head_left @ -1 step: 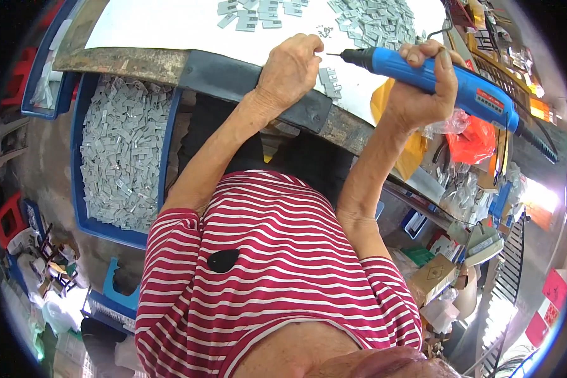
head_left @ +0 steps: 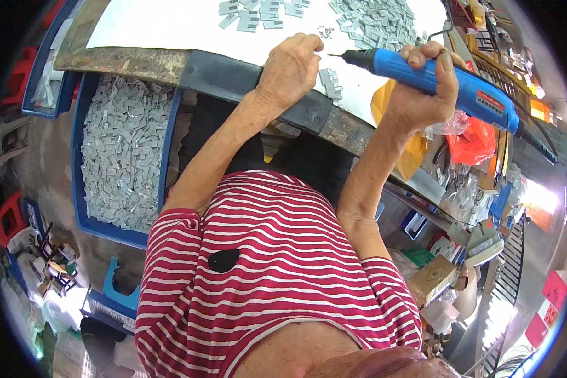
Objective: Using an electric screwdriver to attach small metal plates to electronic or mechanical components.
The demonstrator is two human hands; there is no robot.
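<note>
My right hand (head_left: pixel 425 88) is wrapped round a blue electric screwdriver (head_left: pixel 392 65), held nearly level with its thin bit pointing left. The bit ends just short of my left hand (head_left: pixel 290 70), which rests over the table's near edge. Its fingertips are pinched together, and whatever they hold is hidden. Beyond the fingertips lies a small scatter of tiny screws (head_left: pixel 325 31) on the white tabletop (head_left: pixel 170 25). A short row of flat grey plastic pieces (head_left: pixel 330 83) sits between my hands. Farther off are more laid-out grey pieces (head_left: pixel 269 14) and a heap of grey parts (head_left: pixel 379 24).
Below the table on the left, a blue crate (head_left: pixel 77 183) is full of grey pieces. A yellow bag (head_left: pixel 412 157) and a red plastic bag (head_left: pixel 471 142) hang or lie by the right edge. A dark padded strip (head_left: pixel 220 75) covers the table's front edge. Cardboard boxes (head_left: pixel 436 277) stand at right.
</note>
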